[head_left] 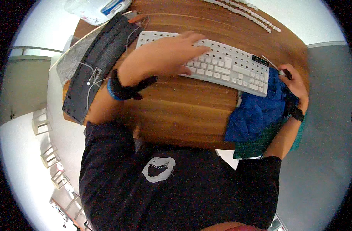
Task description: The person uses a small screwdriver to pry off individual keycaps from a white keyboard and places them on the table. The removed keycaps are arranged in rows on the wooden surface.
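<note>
A white keyboard lies across the wooden table, with white keycaps on its lower rows and bare switch sockets along its upper rows. My left hand is stretched over its left half with fingers spread, slightly smeared by motion; nothing shows in it. Whether the fingertips touch the keys I cannot tell. Past the keyboard's right end, my right hand is closed around a small tool with a dark handle and a thin pale shaft, its exact kind unclear. That hand is beside a crumpled blue cloth.
Detached white keycaps stand in rows at the far right. A black keyboard with a loose grey cable lies along the left edge. Beneath the cloth is a green mat. A clear plastic container stands at the far left.
</note>
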